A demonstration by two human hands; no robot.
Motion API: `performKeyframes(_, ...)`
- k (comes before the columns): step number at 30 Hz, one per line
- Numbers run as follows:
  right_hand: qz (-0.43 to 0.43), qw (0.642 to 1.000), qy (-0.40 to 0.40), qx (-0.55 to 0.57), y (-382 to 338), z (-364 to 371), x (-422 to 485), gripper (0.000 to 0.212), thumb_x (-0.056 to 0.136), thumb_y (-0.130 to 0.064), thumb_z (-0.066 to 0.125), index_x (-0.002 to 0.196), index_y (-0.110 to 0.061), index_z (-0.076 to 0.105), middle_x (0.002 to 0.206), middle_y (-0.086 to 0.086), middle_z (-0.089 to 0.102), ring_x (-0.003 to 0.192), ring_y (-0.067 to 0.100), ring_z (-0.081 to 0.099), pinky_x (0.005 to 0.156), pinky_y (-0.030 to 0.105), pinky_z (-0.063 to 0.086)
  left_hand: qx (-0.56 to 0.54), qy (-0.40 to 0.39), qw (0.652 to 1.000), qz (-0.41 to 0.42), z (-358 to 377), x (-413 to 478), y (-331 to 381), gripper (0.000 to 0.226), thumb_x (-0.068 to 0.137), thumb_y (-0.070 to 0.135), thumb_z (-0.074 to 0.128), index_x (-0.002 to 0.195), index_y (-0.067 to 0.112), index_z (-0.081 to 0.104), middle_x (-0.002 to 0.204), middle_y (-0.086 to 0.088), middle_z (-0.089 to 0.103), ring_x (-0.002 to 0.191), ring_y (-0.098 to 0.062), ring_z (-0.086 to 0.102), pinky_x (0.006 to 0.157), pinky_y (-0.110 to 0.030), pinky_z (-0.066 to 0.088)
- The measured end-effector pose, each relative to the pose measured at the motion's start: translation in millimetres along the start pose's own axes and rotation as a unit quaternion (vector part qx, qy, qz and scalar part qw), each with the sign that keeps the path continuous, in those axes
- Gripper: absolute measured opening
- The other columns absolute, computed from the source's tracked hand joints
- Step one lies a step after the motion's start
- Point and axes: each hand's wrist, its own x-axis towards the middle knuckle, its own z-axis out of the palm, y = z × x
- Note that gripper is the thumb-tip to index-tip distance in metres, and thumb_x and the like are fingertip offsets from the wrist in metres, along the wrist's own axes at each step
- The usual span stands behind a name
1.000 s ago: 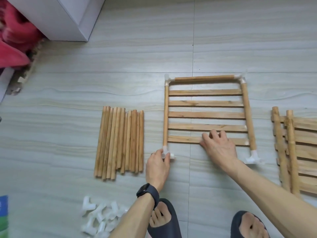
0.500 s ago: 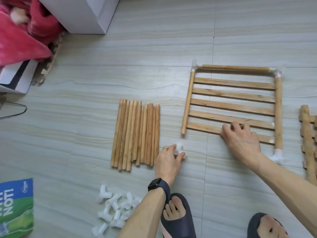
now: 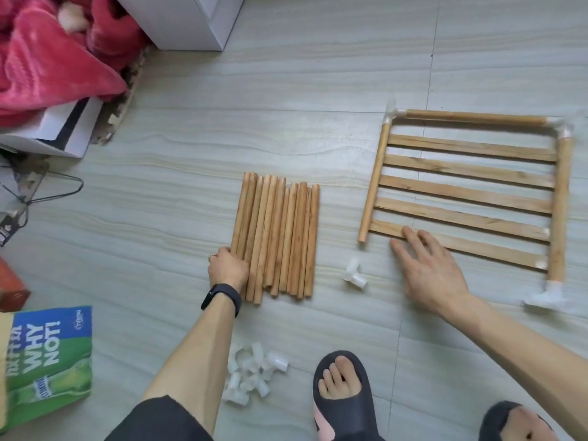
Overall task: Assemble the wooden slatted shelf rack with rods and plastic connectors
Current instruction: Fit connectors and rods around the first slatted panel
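Observation:
A slatted wooden shelf panel (image 3: 464, 198) lies flat on the floor at the right, with white plastic connectors at its far-left corner (image 3: 394, 114), its far-right corner and its near-right corner (image 3: 549, 297). The near end of its left side rod (image 3: 361, 238) is bare. One loose white connector (image 3: 353, 275) lies on the floor just below that end. My right hand (image 3: 429, 268) rests flat with spread fingers on the nearest slat. A bundle of several wooden rods (image 3: 278, 237) lies in the middle. My left hand (image 3: 227, 268) curls its fingers on the bundle's leftmost rod.
A pile of white connectors (image 3: 251, 377) lies by my left forearm. My feet in dark slippers (image 3: 342, 396) are at the bottom. A green and blue bag (image 3: 47, 361), a red blanket (image 3: 54, 55), a white box and a white cabinet (image 3: 191, 20) fill the left side.
My left hand pulled the connector off the side rod's near end, left it on the floor, and moved left onto the rod bundle. My right hand stayed on the nearest slat.

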Motion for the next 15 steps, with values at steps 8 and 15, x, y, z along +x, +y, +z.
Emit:
performKeyframes(8, -0.018, 0.999, -0.029, 0.025, 2, -7, -1, 0.07, 0.098, -0.033, 0.04, 0.161, -0.024, 0.011, 0.171, 0.0, -0.01, 0.156, 0.027, -0.004, 0.123, 0.048, 0.023, 0.012, -0.015, 1.0, 0.007, -4, 9, -12, 0.024, 0.1, 0.014, 0.051, 0.122, 0.007, 0.06, 0.131, -0.019, 0.054, 0.111, -0.04, 0.059, 0.09, -0.04, 0.048)
performKeyframes(15, 0.029, 0.972, 0.057, 0.226, -6, -10, -21, 0.062, 0.098, -0.048, 0.053, 0.152, -0.019, 0.04, 0.16, 0.006, 0.033, 0.149, 0.025, 0.024, 0.12, 0.042, 0.028, -0.013, 0.068, 0.993, 0.093, -13, -2, -4, 0.021, 0.1, 0.009, 0.051, 0.12, 0.003, 0.054, 0.12, -0.02, 0.058, 0.112, -0.037, 0.053, 0.096, -0.046, 0.044)
